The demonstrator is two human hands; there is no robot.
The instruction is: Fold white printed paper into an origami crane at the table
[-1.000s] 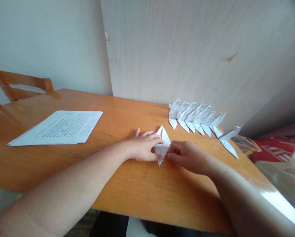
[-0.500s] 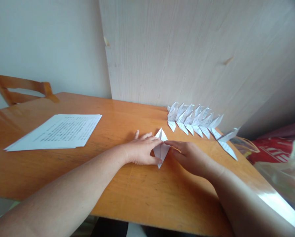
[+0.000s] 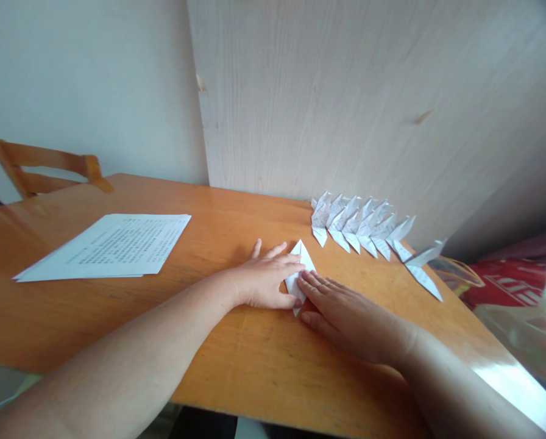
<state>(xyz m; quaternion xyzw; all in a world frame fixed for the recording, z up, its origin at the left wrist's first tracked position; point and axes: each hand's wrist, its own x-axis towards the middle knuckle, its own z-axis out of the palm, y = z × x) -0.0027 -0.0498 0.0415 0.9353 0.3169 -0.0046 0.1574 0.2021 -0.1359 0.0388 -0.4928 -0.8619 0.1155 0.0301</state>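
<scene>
A folded white paper [image 3: 293, 285], a narrow diamond with a centre crease, lies on the wooden table between my hands. My left hand [image 3: 266, 279] rests at its left side, fingers spread, with fingertips and thumb on the paper. Flat across its lower right part lies my right hand [image 3: 341, 311], fingers stretched out and pressing down on it. The fingers cover part of the paper's middle and right edge, while its top point shows.
Several folded paper pieces [image 3: 364, 228] stand in rows at the back right, with one folded paper [image 3: 423, 274] apart from them. A stack of printed sheets [image 3: 117, 247] lies left on the table [image 3: 236, 372]. Beyond are a chair [image 3: 49, 164] and a red bag [image 3: 510, 283].
My right hand has moved down and flattened onto the paper's lower right side; before, its fingertips were at the paper's middle. My left hand stays nearly in place.
</scene>
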